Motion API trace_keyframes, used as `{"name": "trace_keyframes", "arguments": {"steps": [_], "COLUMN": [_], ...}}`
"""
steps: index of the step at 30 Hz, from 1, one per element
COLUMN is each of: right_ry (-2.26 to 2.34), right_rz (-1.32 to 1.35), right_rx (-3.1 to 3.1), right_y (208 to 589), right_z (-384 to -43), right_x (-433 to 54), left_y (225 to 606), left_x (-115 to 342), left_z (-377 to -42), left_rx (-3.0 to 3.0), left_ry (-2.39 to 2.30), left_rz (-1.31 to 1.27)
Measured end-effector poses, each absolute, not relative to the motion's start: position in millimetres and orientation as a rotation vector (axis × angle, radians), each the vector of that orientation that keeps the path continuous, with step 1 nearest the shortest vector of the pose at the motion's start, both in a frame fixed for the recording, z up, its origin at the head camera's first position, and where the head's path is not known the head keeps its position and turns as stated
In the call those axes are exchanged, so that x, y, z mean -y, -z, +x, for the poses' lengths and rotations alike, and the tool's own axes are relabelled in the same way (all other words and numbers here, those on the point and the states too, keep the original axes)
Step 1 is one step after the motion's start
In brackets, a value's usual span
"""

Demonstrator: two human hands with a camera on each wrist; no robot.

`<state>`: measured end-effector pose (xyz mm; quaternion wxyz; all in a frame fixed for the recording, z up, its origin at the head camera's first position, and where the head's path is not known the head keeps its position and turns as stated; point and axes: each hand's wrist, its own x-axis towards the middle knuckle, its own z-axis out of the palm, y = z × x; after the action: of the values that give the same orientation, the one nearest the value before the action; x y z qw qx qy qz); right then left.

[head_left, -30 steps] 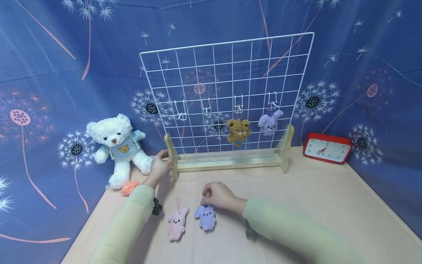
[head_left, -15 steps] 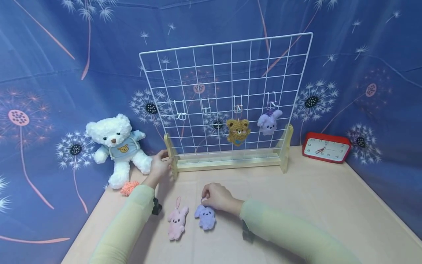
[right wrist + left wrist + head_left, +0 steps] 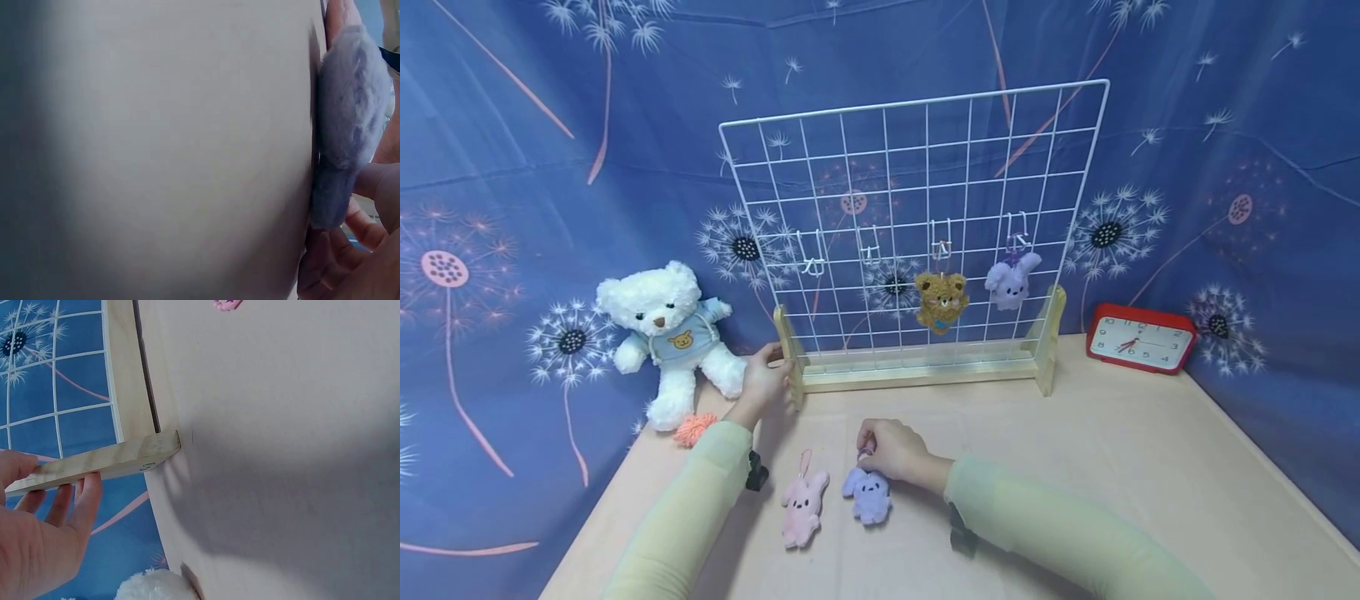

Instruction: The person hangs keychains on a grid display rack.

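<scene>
One purple plush [image 3: 871, 500] lies on the table [image 3: 1075, 467], its top pinched in the fingers of the right hand [image 3: 892, 450]; one pink plush [image 3: 802, 510] lies near. The left hand [image 3: 764, 380] clamps one side of the rack [image 3: 917, 383]; two of four hooks [image 3: 813, 266] carry one brown bear [image 3: 942, 302] and a second purple plush [image 3: 1010, 283]. Flanking: one white bear [image 3: 672, 342], one clock [image 3: 1141, 337]. Since a second ago, nothing has noticeably shifted

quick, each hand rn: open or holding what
Left hand: closed, gripping the wooden rack support.
Right hand: closed, pinching the top of the lying purple plush.
</scene>
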<state>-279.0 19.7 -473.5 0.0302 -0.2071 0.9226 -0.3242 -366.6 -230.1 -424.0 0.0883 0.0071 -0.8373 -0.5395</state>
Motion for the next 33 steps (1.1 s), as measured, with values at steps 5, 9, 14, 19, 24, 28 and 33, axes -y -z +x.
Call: {"name": "trace_keyframes", "arguments": {"steps": [5, 9, 14, 19, 24, 28, 33], "right_ry": [1.057, 1.078, 1.109, 1.199, 1.262, 1.269, 1.272], "right_rz": [-0.675, -0.696, -0.737, -0.803, -0.848, -0.873, -0.908], "right_rx": [-2.834, -2.805, -2.743, -2.623, -2.547, -2.562, -2.568], "right_y": [474, 473, 470, 469, 467, 465, 459], "right_z": [-280, -282, -285, -290, -292, -294, -296], "right_x": [-22, -26, -31, -36, -40, -44, -48], "left_y": [424, 424, 425, 425, 424, 423, 423], "left_x": [230, 230, 230, 230, 229, 229, 229], "left_z": [-367, -367, -368, -367, -367, -366, -366], "left_rx": [2.489, 2.493, 2.487, 2.483, 2.485, 2.487, 2.500], "left_ry": [1.618, 1.611, 1.619, 1.618, 1.598, 1.597, 1.595], "left_rz": [0.024, 0.023, 0.028, 0.033, 0.027, 0.028, 0.031]}}
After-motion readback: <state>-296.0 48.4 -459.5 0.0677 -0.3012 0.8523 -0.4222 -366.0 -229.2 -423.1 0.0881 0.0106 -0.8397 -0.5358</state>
